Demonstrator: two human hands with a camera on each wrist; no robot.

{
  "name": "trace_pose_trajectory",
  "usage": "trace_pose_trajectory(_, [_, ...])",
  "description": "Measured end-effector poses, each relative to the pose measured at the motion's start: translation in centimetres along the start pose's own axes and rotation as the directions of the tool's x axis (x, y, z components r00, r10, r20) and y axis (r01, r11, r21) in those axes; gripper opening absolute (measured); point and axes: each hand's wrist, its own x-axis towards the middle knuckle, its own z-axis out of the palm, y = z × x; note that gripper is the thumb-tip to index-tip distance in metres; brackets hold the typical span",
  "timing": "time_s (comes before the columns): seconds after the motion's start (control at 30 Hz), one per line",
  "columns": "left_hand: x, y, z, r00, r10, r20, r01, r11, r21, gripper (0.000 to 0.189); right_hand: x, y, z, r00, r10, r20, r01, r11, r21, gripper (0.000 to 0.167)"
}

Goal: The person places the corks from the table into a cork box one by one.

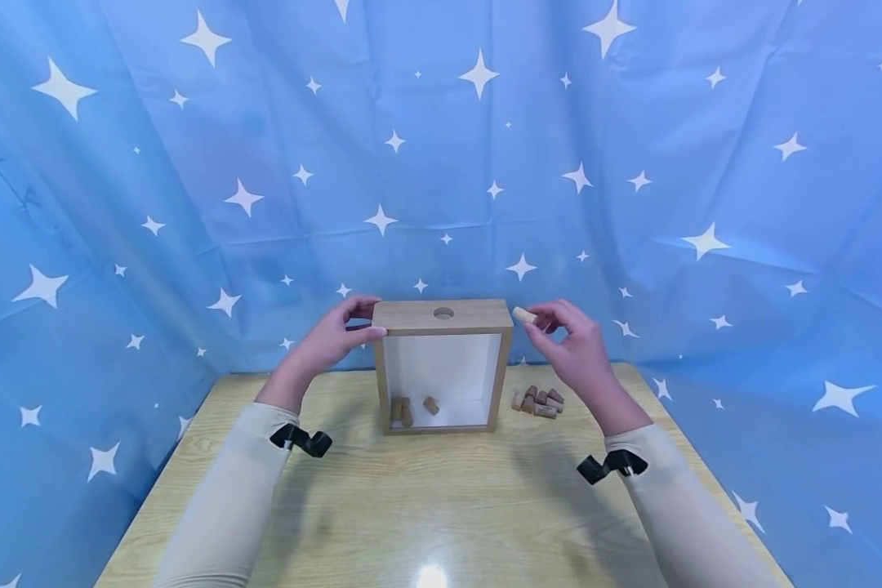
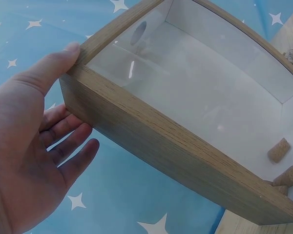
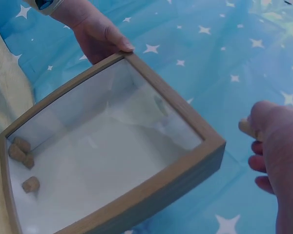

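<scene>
Head view: my right fingers (image 1: 556, 309) pinch a cork (image 1: 524, 315) just right of the box (image 1: 412, 317), long axis aslant, top hole (image 1: 444, 313) off to the left; left wrist: my left fingers (image 2: 71, 144) grip the box corner; right wrist: cork's free end points boxward, not touching.

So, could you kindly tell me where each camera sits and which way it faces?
Head: worn on the head, facing forward and down at the wooden shadow box and cork pile; left hand, right hand and sleeved forearms show.
Left wrist: on that wrist, looking along the left hand at the box; only that hand shows.
Right wrist: on that wrist, looking past the right hand and its pinched cork toward the box; both hands show.
Both wrist views share the box and the corks inside.
</scene>
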Motion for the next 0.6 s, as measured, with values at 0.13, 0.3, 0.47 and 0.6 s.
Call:
trace_pose_trajectory(0.13, [0.0,-0.1,0.0,1.0,0.006,0.0,-0.006,1.0,-0.001,0.072,1.0,-0.2,0.4,1.0,0.002,0.02,-0.002,1.0,-0.009,0.021])
trace_pose_trajectory(0.3, [0.0,-0.1,0.0,1.0,0.011,0.006,-0.011,1.0,-0.017,0.072,2.2,-0.4,1.1,0.998,0.01,0.055,-0.009,1.0,-0.015,0.018])
trace_pose_trajectory(0.47, [0.0,-0.1,-0.1,1.0,0.006,0.01,-0.006,1.0,-0.02,0.073,3.3,-1.1,1.8,0.995,0.003,0.097,-0.001,1.0,-0.02,0.021])
trace_pose_trajectory(0.6, [0.0,-0.1,0.0,1.0,0.003,0.01,-0.002,1.0,-0.023,0.073,4.0,-1.7,2.4,0.987,-0.023,0.158,0.03,0.999,-0.037,0.023])
